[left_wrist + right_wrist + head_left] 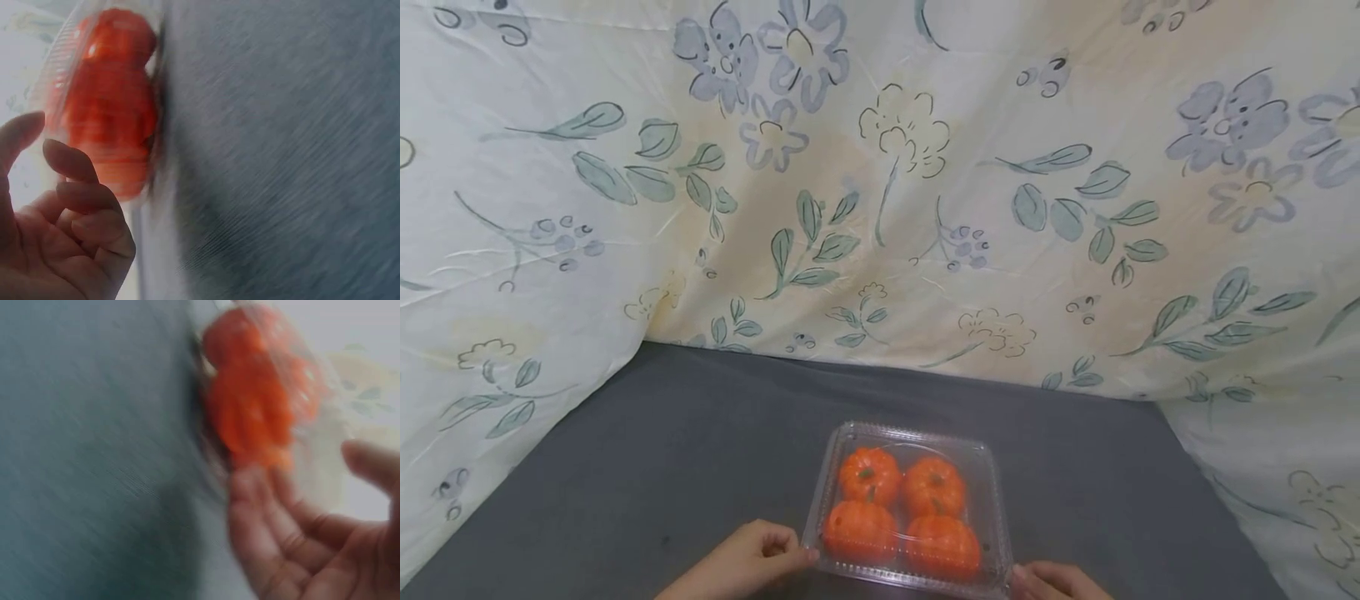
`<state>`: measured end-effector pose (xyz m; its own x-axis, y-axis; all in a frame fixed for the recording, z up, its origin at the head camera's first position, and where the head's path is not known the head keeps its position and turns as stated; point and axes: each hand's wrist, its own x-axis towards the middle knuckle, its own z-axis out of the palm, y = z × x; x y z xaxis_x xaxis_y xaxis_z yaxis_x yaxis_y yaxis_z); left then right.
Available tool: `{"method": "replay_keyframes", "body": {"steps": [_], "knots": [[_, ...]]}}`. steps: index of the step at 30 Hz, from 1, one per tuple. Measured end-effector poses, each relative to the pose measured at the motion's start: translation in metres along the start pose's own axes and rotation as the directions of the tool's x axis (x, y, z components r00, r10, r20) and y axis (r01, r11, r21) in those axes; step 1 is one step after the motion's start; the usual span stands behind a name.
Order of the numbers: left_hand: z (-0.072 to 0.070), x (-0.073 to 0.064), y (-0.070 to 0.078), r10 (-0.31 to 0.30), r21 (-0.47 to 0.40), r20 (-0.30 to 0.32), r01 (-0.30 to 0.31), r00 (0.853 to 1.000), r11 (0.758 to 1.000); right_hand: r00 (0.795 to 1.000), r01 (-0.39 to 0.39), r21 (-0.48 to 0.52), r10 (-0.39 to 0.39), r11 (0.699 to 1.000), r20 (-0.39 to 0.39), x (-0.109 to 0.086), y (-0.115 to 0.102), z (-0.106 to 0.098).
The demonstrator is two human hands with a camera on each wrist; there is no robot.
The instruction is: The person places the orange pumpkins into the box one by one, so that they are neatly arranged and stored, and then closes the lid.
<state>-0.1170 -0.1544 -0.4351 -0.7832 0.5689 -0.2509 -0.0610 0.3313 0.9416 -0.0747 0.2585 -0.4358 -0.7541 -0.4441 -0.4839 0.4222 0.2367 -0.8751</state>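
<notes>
A clear plastic clamshell box (992,492) lies on the dark grey cloth, its lid down. Inside sit several small orange pumpkins (934,487) with green stems. My left hand (748,558) is at the box's near left corner, fingertips right at its edge. In the left wrist view, a gap shows between that hand's thumb and its bent index finger (69,159). At the near right corner is my right hand (1052,581), partly cut off by the frame. The right wrist view shows its blurred fingers (250,512) extended beside the box, thumb spread apart.
Dark grey cloth (700,442) covers the surface around the box. A pale floral curtain (880,192) hangs behind it and along both sides, meeting the cloth at its far edge.
</notes>
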Motion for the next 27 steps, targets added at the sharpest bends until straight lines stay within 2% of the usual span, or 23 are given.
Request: {"method": "replay_keyframes", "body": {"steps": [2, 4, 6, 9, 11, 13, 18, 24, 27], "knots": [[-0.005, -0.001, 0.005, 0.022, 0.066, -0.033, -0.020, 0.999, 0.998, 0.997, 0.023, -0.079, -0.028, 0.997, -0.068, -0.005, -0.007, -0.006], [-0.012, -0.003, 0.012, 0.064, 0.151, -0.074, -0.052, 0.995, 0.987, 0.988, 0.044, -0.192, -0.071, 0.980, -0.135, -0.009, -0.017, -0.012], [-0.019, -0.005, 0.021, 0.122, 0.241, -0.122, -0.090, 0.985, 0.966, 0.976, 0.066, -0.278, -0.120, 0.958, -0.180, -0.014, -0.026, -0.019], [-0.029, -0.009, 0.034, 0.187, 0.329, -0.174, -0.122, 0.967, 0.937, 0.962, 0.076, -0.336, -0.158, 0.939, -0.224, -0.019, -0.038, -0.026], [-0.033, -0.010, 0.040, 0.215, 0.362, -0.182, -0.138, 0.960, 0.922, 0.953, 0.067, -0.355, -0.166, 0.932, -0.255, -0.021, -0.045, -0.027], [-0.036, -0.009, 0.043, 0.230, 0.371, -0.168, -0.155, 0.959, 0.915, 0.945, 0.056, -0.382, -0.172, 0.922, -0.277, -0.022, -0.051, -0.027], [-0.035, 0.002, 0.048, 0.273, 0.413, -0.133, -0.197, 0.953, 0.889, 0.934, 0.062, -0.450, -0.210, 0.891, -0.289, -0.017, -0.064, -0.020], [-0.029, 0.019, 0.061, 0.348, 0.551, -0.192, -0.192, 0.918, 0.812, 0.891, 0.001, -0.616, -0.281, 0.788, -0.357, -0.010, -0.088, -0.008], [-0.025, 0.026, 0.068, 0.376, 0.595, -0.209, -0.188, 0.903, 0.782, 0.876, -0.020, -0.625, -0.288, 0.780, -0.387, -0.006, -0.098, -0.004]]}}
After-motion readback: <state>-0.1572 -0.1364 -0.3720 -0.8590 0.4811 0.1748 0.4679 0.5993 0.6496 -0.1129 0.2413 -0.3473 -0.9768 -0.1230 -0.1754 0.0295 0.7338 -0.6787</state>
